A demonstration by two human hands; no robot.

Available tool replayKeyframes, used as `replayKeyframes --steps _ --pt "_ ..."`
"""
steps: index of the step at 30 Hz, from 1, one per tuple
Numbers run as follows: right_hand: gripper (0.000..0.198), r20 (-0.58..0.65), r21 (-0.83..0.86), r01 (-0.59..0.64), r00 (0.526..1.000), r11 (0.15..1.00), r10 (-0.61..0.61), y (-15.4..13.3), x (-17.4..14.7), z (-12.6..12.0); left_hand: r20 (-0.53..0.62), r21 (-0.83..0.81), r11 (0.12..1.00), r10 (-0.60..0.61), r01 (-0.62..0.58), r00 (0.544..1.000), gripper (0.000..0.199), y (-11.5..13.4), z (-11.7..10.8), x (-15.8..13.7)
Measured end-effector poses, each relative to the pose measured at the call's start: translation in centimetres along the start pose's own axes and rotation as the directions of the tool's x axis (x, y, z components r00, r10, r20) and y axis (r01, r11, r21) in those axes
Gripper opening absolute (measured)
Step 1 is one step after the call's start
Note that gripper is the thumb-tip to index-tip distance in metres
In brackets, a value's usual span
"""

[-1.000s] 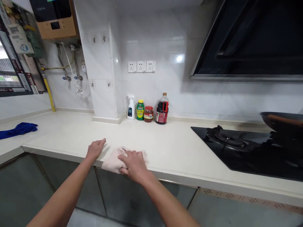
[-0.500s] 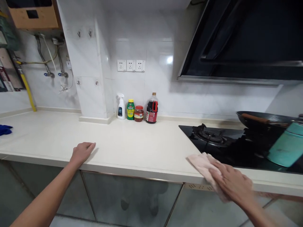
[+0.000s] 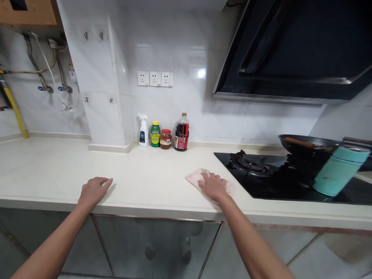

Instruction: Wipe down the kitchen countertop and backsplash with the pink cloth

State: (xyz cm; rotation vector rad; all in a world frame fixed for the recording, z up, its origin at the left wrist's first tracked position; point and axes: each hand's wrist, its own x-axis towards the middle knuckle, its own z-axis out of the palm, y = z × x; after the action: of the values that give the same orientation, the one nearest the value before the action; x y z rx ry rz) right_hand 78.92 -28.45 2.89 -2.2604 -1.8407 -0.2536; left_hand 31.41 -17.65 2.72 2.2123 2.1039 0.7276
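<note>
My right hand (image 3: 213, 186) presses a pale pink cloth (image 3: 195, 178) against the cream countertop (image 3: 151, 182), left of the stove. The cloth's edges stick out on both sides of the fingers, slightly blurred. My left hand (image 3: 93, 191) rests near the counter's front edge, its fingers curled in with the thumb side showing; I see nothing in it. Against the back wall stand a white spray bottle (image 3: 143, 131), a green bottle with a yellow cap (image 3: 155, 135), a red-lidded jar (image 3: 165, 139) and a large bottle of dark liquid (image 3: 181, 133).
To the right is a black gas stove (image 3: 261, 182) carrying a wok (image 3: 305, 145) and a turquoise flask (image 3: 338, 172). A dark range hood (image 3: 290, 50) overhangs it. A wall column (image 3: 101, 120) juts out on the left. Cabinet doors (image 3: 157, 248) lie below the counter edge.
My right hand has moved left with the cloth, from the counter's front edge by the stove onto the countertop. The left hand keeps its place. The view has shifted slightly right.
</note>
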Motion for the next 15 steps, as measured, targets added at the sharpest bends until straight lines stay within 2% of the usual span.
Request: replayKeyframes --steps 2,4,6,9,11,13,15 --pt "0.052 0.017 0.049 0.117 0.993 0.992 -0.118 -4.7 0.2 -0.1 0.009 0.016 1.0 -0.011 0.011 1.0 0.063 -0.1 0.1 0.1" --pt "0.05 0.016 0.106 0.295 0.954 0.95 -0.298 -9.7 -1.1 0.1 0.013 0.033 0.999 -0.015 0.015 1.0 0.063 -0.2 0.1 0.3" --pt "0.053 -0.009 0.156 0.466 0.882 0.871 -0.47 -14.4 -3.3 0.6 0.011 0.044 0.999 -0.014 0.014 1.0 0.064 -0.3 0.1 0.3" --pt "0.066 -0.19 0.165 0.687 0.726 0.708 -0.661 -19.0 -6.4 2.0 0.01 0.062 0.998 -0.008 0.008 1.0 0.06 -0.2 -0.3 0.4" --pt "0.049 -0.302 0.102 0.729 0.671 0.677 -0.677 -19.9 -7.6 3.0 0.011 0.079 0.997 -0.001 0.0 1.0 0.058 0.0 -0.5 0.4" --pt "0.03 -0.356 0.037 0.717 0.661 0.697 -0.661 -19.2 -8.0 3.8 0.008 0.097 0.995 0.007 -0.008 1.0 0.055 -0.1 -0.6 0.7" --pt "0.032 -0.393 -0.024 0.706 0.644 0.708 -0.656 -16.9 -8.0 4.4 0.006 0.123 0.992 0.008 -0.008 1.0 0.055 -0.7 -0.4 1.2"
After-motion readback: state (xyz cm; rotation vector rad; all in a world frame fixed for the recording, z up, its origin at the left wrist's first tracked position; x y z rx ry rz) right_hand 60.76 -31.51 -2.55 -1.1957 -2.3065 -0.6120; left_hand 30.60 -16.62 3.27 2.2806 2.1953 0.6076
